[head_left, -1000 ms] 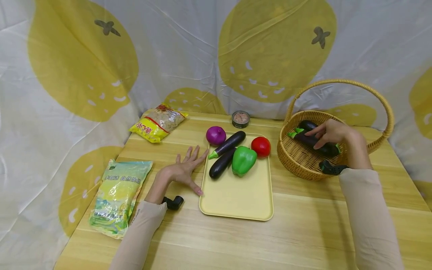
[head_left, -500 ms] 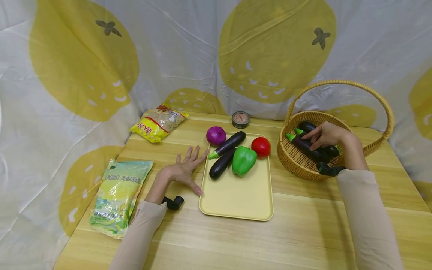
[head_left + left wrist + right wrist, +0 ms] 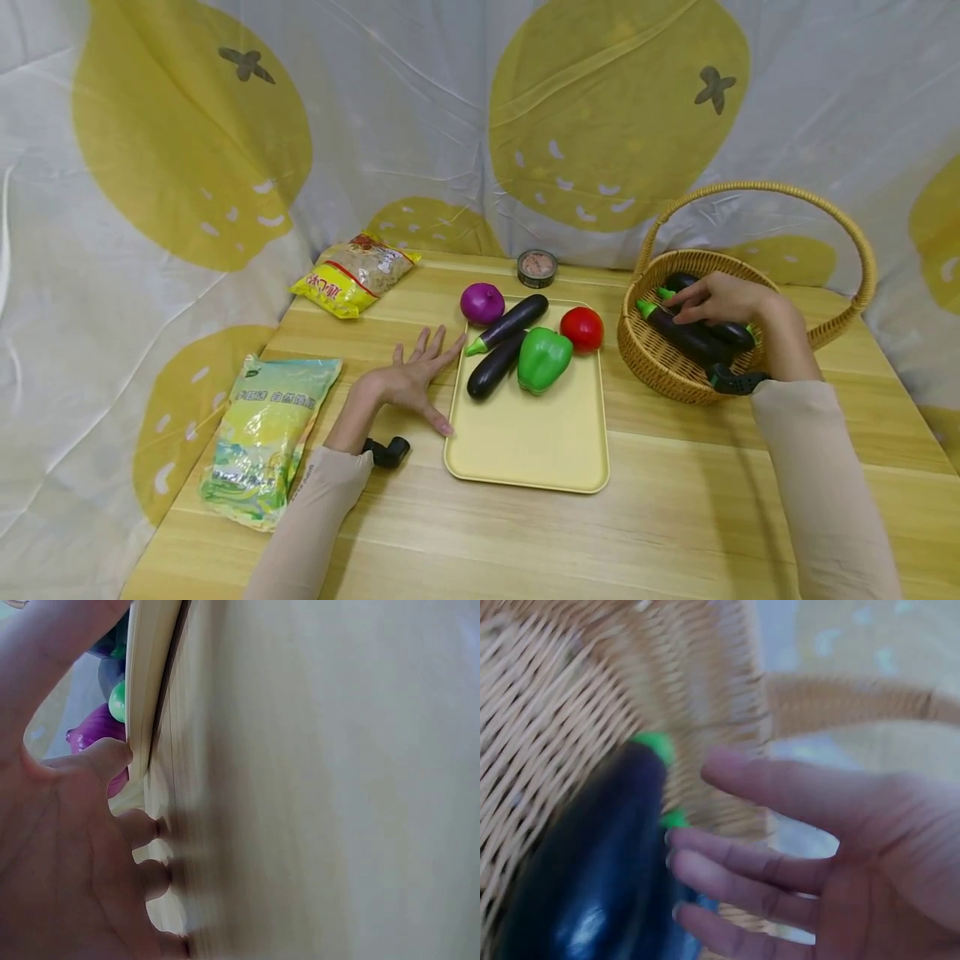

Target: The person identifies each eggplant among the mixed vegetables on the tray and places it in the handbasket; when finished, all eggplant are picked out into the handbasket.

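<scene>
My left hand [image 3: 408,382] spreads its fingers on the table, thumb and forefinger touching the left edge of the pale yellow tray [image 3: 532,442]. On the tray lie two eggplants [image 3: 517,321], a green bell pepper [image 3: 543,360] and a red tomato [image 3: 581,329]. A purple onion [image 3: 482,303] sits at its back left corner. Inside the wicker basket [image 3: 645,367], my right hand [image 3: 727,300] hovers close over several eggplants. The right wrist view shows its thumb and loosely extended fingers apart, fingertips beside the eggplants' green ends; the nearest eggplant [image 3: 585,855] lies free of the thumb.
The basket's tall handle [image 3: 757,183] arches over the right hand. A round tin [image 3: 537,265] stands behind the tray. At left lie a yellow-and-clear food bag [image 3: 356,273] and a green-yellow packet [image 3: 266,442]. Printed cloth [image 3: 420,108] hangs behind the table.
In the basket, the front eggplant has shifted slightly toward the near left, apart from the one behind it. My right hand has moved a little down with it. The left hand stays put.
</scene>
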`<state>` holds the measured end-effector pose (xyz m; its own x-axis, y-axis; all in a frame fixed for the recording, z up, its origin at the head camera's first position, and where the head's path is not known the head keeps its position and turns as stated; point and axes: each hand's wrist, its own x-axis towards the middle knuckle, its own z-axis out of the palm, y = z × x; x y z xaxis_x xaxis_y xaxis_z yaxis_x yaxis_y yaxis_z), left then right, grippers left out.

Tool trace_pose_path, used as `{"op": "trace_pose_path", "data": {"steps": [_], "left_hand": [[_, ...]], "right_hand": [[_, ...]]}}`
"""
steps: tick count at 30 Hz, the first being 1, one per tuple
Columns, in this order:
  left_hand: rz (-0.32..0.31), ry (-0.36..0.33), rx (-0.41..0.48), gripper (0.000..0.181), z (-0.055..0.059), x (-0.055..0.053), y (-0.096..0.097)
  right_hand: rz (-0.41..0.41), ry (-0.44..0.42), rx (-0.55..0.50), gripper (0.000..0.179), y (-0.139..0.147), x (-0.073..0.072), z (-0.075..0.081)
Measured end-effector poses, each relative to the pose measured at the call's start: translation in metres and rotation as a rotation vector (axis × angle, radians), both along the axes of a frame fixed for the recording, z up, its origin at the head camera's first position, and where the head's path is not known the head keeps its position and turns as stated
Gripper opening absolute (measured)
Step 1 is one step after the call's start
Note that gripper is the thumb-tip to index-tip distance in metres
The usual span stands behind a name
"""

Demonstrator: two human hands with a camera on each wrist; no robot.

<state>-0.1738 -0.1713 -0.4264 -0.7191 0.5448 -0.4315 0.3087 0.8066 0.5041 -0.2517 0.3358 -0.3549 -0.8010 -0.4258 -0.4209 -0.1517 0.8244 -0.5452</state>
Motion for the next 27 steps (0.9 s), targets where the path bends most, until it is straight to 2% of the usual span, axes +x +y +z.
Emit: {"op": "trace_pose_path", "data": {"steps": [7,11,16,19,27], "left_hand": [[0.003,0.001,-0.007,0.147,0.000,0.000,0.000],[0.002,0.001,-0.006,0.147,0.000,0.000,0.000],[-0.002,0.002,-0.002,0.146,0.000,0.000,0.002],[-0.003,-0.001,-0.002,0.146,0.001,0.000,0.002],[0.002,-0.004,-0.011,0.146,0.001,0.000,0.001]], "right_hand": [[0.039,0.087,-0.103,0.044,-0.041,0.009,0.034],[0.096,0.101,-0.172,0.048,-0.072,0.004,0.040],[0.176,0.058,-0.304,0.053,-0.111,-0.013,0.027],[0.201,0.038,-0.346,0.055,-0.130,-0.023,0.016],[0.287,0.046,-0.325,0.052,-0.162,-0.041,-0.008]]}}
